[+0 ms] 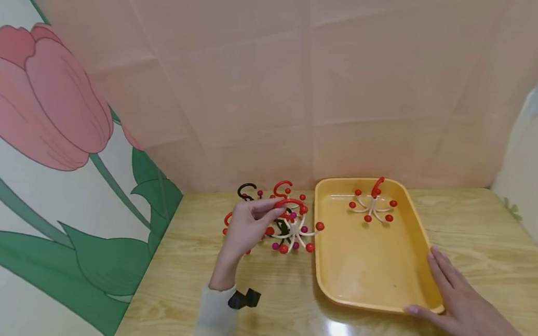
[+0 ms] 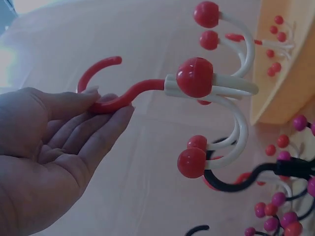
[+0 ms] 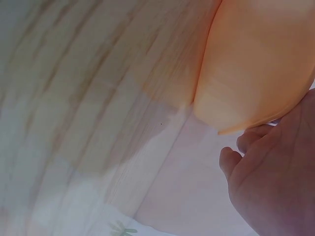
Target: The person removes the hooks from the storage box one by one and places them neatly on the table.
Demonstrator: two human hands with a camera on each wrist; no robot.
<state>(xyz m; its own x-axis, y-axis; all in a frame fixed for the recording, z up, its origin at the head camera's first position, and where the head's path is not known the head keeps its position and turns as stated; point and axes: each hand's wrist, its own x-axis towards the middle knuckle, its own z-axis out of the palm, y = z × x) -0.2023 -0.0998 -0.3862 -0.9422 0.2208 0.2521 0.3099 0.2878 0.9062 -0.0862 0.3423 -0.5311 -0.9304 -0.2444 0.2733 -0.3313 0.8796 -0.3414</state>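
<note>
My left hand (image 1: 245, 230) pinches the red hook of a white multi-arm hook hanger (image 2: 171, 86) between thumb and fingers. Red balls tip its curved arms, which point away from the hand and sit above the other hangers, left of the tray in the head view. My right hand (image 1: 462, 311) touches the front right corner of a yellow tray (image 1: 360, 270), its fingers extended along the side rim and the thumb at the front rim. Inside the tray, toward the back, stands another white hanger (image 1: 373, 202) with a red hook and red balls.
Behind and below my left hand, several more hangers cluster on the wooden table (image 1: 171, 296), among them a black one (image 2: 295, 167) with magenta balls. A pinkish cloth (image 1: 254, 109) hangs behind the table. On the left is a panel with a printed tulip (image 1: 63, 101).
</note>
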